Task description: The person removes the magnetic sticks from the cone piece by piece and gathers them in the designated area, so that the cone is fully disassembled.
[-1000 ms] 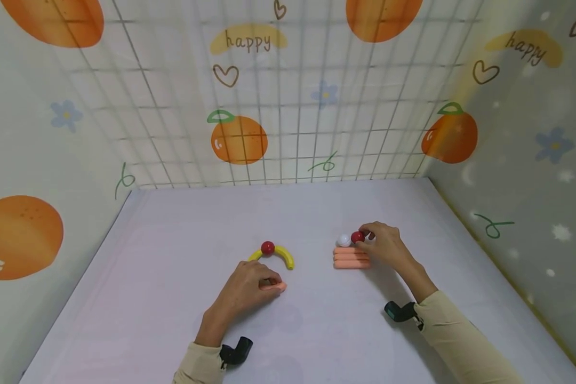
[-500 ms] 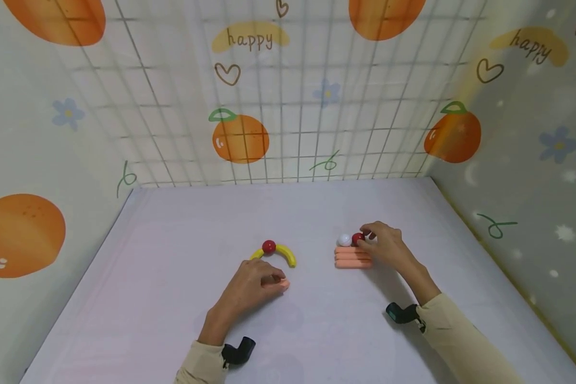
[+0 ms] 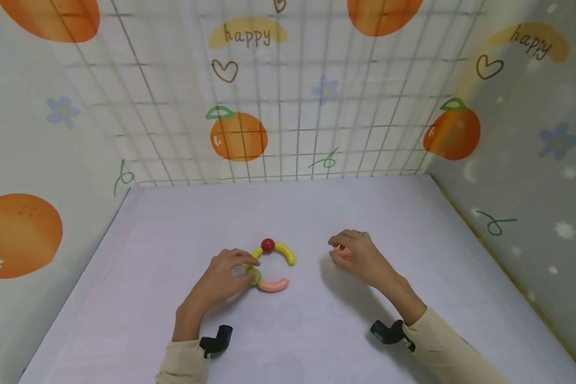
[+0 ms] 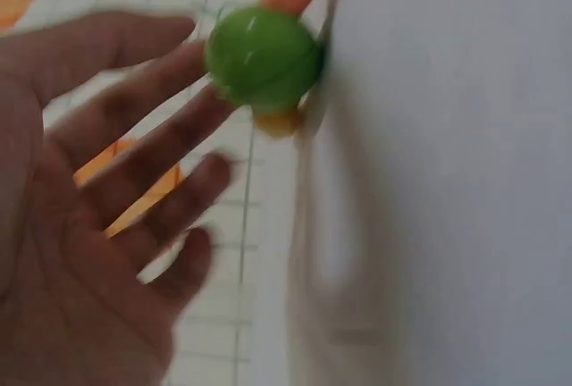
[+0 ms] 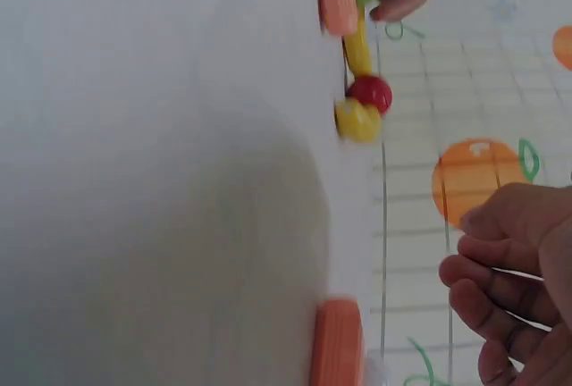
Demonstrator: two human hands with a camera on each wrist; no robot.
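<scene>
A broken ring of toy pieces lies mid-table in the head view: two curved yellow sticks (image 3: pixel 285 253) joined by a red ball (image 3: pixel 268 245), then a green ball (image 3: pixel 255 277) and a curved pink stick (image 3: pixel 274 286). My left hand (image 3: pixel 222 274) is at the ring's left side, fingers spread, fingertips right at the green ball. To the right, my right hand (image 3: pixel 365 260) hovers with loosely bent fingers, nothing showing between them in the right wrist view. Pink sticks (image 5: pixel 337 346) lie beyond it, mostly hidden by the hand in the head view.
A white table (image 3: pixel 288 330) carries everything. A whitish ball (image 5: pixel 375 372) shows beside the pink sticks. Behind stands a wire grid (image 3: pixel 297 133) under an orange-print cloth, with a grey patterned wall (image 3: pixel 533 176) at the right.
My left hand has let go of the curved pink stick, now against the green ball, and moved left. My right hand has left the second red ball and shifted left, toward me.
</scene>
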